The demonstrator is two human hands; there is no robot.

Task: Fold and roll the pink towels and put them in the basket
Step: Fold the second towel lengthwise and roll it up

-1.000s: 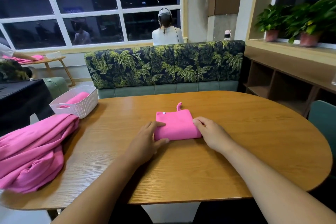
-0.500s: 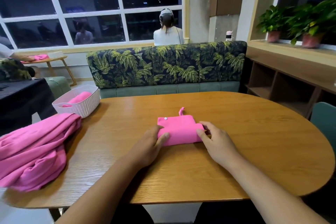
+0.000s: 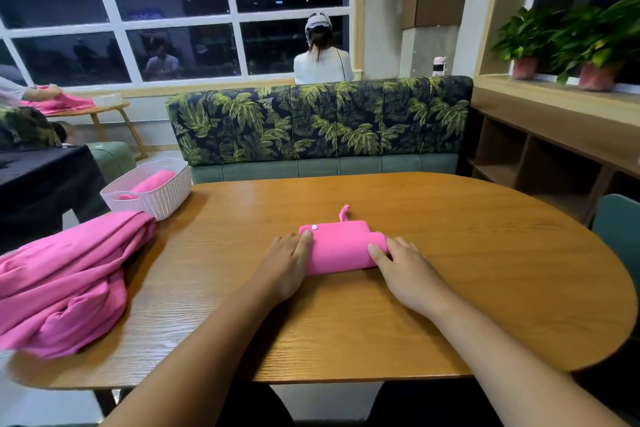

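One roll [image 3: 156, 180] in basket [image 3: 162, 199]. Next towel [image 3: 341, 248] half-rolled right of it; left hand [image 3: 284, 263], right hand [image 3: 407, 270] pressing flat, grip slack. Pile [image 3: 69, 274] undone.

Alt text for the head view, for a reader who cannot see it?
The left hand and right hand press a partly rolled pink towel on a wooden table. At far left sit a white basket holding a rolled towel and a heap of pink towels.

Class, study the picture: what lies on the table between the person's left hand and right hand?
In the head view, the part-rolled pink towel lies between the left hand and right hand; both touch it.
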